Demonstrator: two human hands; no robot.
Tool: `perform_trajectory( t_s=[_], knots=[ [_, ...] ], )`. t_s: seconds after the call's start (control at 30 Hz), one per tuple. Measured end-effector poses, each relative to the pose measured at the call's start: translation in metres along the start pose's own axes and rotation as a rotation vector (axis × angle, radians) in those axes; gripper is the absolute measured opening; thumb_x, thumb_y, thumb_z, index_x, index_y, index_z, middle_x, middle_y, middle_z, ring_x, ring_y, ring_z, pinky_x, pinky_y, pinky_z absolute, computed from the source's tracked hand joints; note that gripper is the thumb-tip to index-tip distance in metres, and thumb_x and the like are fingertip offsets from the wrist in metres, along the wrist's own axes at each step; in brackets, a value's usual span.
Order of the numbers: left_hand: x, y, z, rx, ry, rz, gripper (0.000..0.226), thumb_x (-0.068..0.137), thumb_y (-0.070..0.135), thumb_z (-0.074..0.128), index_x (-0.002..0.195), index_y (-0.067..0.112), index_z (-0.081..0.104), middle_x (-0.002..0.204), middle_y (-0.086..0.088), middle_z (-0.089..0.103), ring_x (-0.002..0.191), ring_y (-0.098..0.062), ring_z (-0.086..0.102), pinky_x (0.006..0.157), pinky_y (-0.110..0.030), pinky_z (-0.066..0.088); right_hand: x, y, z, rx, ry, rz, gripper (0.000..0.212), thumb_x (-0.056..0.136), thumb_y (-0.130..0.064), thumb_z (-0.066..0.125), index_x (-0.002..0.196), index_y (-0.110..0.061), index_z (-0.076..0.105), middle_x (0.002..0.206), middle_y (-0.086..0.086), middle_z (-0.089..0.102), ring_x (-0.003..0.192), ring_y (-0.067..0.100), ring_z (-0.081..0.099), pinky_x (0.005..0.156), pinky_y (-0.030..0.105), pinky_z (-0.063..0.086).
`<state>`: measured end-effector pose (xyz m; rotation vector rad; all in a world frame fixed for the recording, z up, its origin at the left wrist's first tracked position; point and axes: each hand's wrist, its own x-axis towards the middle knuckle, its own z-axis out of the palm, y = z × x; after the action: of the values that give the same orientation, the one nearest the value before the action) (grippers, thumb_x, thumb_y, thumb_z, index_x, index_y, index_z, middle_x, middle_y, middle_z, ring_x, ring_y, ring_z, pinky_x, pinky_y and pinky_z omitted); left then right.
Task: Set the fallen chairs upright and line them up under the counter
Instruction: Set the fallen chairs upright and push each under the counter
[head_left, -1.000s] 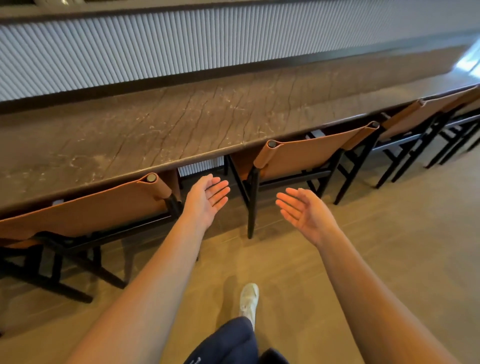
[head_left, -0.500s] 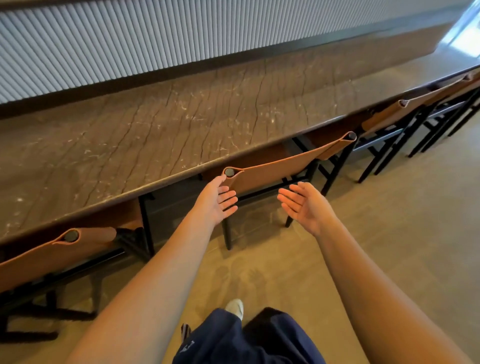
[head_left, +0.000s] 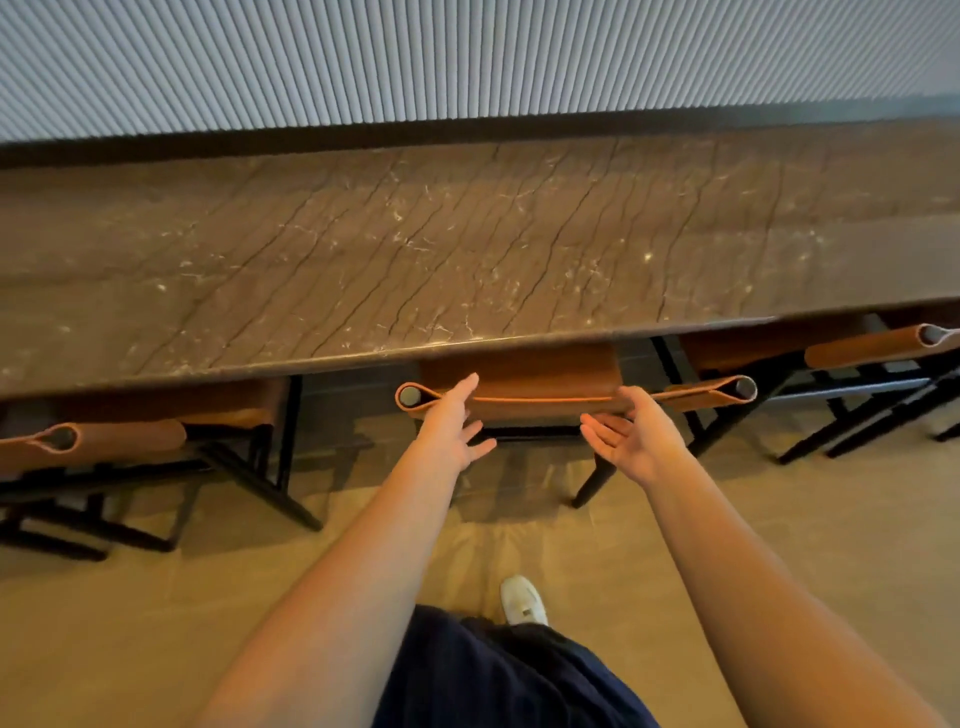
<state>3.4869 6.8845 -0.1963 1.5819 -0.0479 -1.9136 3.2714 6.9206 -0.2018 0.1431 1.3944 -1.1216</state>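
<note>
Under the bench (head_left: 467, 249) edge, three chairs are standing upright in a row: the middle chair (head_left: 545, 395) straight ahead of me, the left chair (head_left: 104, 441) and the right chair (head_left: 872, 347) tucked in either side. My left hand (head_left: 449, 428) and right hand (head_left: 636, 439) are hovering at the top of the middle chair, fingers (head_left: 602, 435) straight and spread, gripping nothing.

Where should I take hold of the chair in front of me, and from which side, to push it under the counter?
Grip the chair's backrest along its top edge, a hand near each round post end, coming from above on your side. The seat lies mostly under the counter, so only this bar is reachable.
</note>
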Motion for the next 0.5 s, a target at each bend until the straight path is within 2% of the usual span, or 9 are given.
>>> perform_trajectory(
  t_s=[0.13,0.23,0.33,0.43,0.5],
  knots=[
    [0.011,0.002,0.018,-0.156,0.104,0.023,0.057,0.088,0.024,0.068,0.137,0.02,0.04,0.139,-0.012,0.046,0.127,-0.036,0.046,0.088,-0.053,0.049,0.025,-0.027,-0.012,-0.057,-0.012,0.079,0.03,0.093,-0.027,0.059,0.118,-0.011,0.055,0.11,0.021,0.063,0.096,0.033,0.063,0.063,0.042,0.053],
    [0.02,0.003,0.025,-0.276,0.208,0.076,0.041,0.085,0.012,0.069,0.119,0.014,0.046,0.114,-0.016,0.052,0.099,-0.038,0.055,0.083,-0.054,0.054,0.042,-0.04,-0.015,-0.091,-0.004,0.134,0.014,0.094,-0.021,0.057,0.099,-0.009,0.057,0.102,0.022,0.065,0.089,0.035,0.065,0.057,0.045,0.053],
    [0.03,0.002,0.027,-0.302,0.327,0.12,0.024,0.086,-0.006,0.057,0.103,0.007,0.047,0.098,-0.019,0.056,0.079,-0.036,0.06,0.075,-0.052,0.057,0.057,-0.047,-0.017,-0.049,0.02,0.164,0.016,0.096,-0.015,0.053,0.109,-0.008,0.056,0.11,0.021,0.064,0.092,0.038,0.064,0.053,0.05,0.054],
    [0.031,0.0,0.027,-0.294,0.401,0.127,0.02,0.084,-0.014,0.049,0.088,0.006,0.049,0.092,-0.02,0.058,0.074,-0.036,0.062,0.058,-0.048,0.058,0.069,-0.049,-0.019,0.006,0.041,0.156,0.026,0.096,-0.002,0.046,0.12,-0.006,0.052,0.114,0.023,0.06,0.092,0.042,0.062,0.05,0.055,0.055],
    [0.029,-0.001,0.025,-0.28,0.425,0.14,0.022,0.084,-0.016,0.05,0.083,0.006,0.049,0.091,-0.019,0.059,0.076,-0.036,0.065,0.055,-0.045,0.057,0.071,-0.049,-0.019,0.001,0.04,0.148,0.032,0.093,0.005,0.043,0.123,-0.005,0.051,0.115,0.024,0.059,0.089,0.044,0.061,0.048,0.056,0.054]
  ],
)
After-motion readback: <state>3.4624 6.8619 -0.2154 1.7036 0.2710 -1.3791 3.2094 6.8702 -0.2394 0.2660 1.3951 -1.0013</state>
